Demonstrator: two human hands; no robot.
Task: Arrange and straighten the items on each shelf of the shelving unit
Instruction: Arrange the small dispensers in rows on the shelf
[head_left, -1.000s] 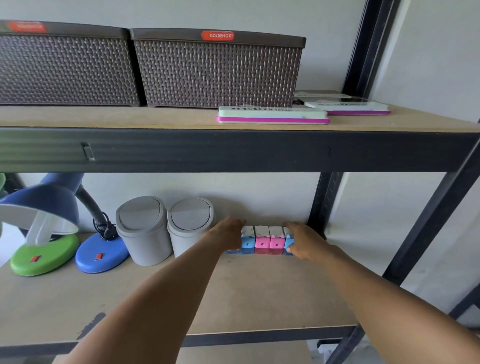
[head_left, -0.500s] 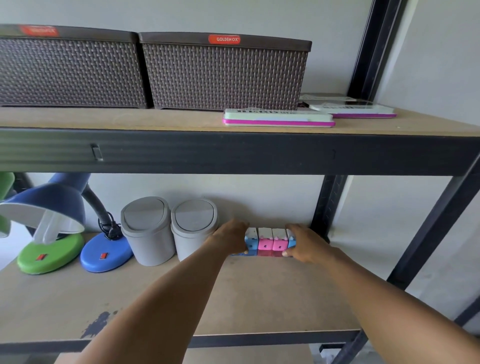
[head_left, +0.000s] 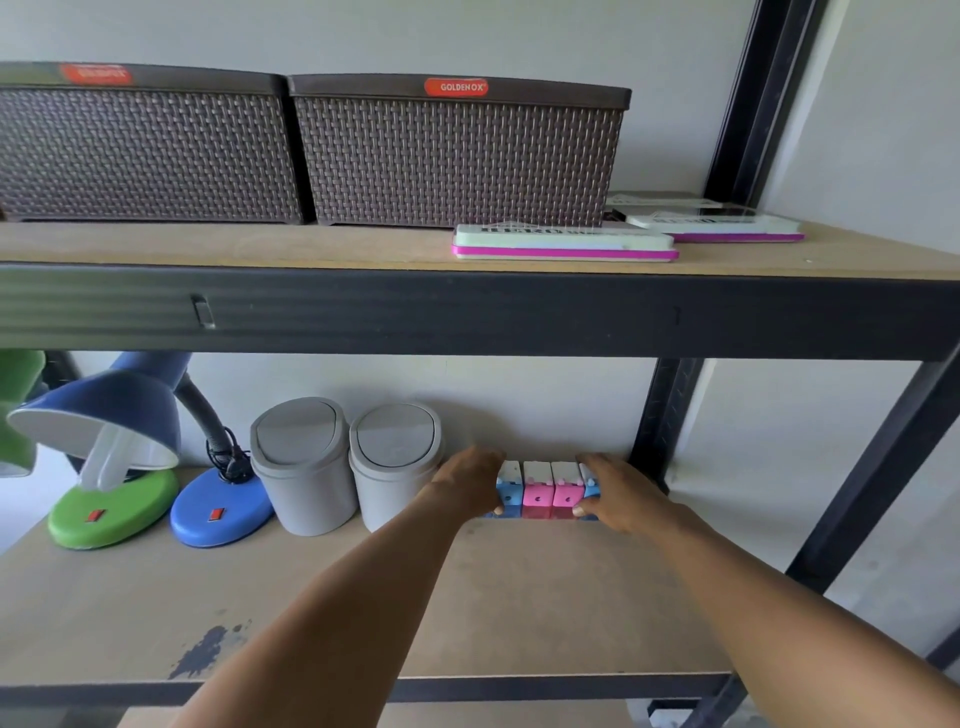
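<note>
While both arms reach to the back of the lower shelf (head_left: 519, 597), the left hand (head_left: 470, 486) and right hand (head_left: 621, 496) bracket a short row of small pink and blue boxes (head_left: 550, 491) from either end. Each hand curls over an end box, fingers on top and behind, a fingertip showing at the front face, so the row is squeezed between them. That two-sided hold seems meant to close gaps and square the boxes against the wall, at centre frame just left of the black upright post (head_left: 662, 415).

Left of the row, two grey swing-lid bins (head_left: 348, 467) stand side by side, touching or nearly so; the left hand sits just beside the nearer one. Farther left are a blue desk lamp (head_left: 156, 441) and a green lamp base (head_left: 111, 506).

On the upper shelf (head_left: 311, 244), two brown woven baskets (head_left: 311, 156) sit pushed together at upper left. To their right lie flat white-and-pink cases (head_left: 563, 244), one well forward of the others, likely not yet straightened.
</note>
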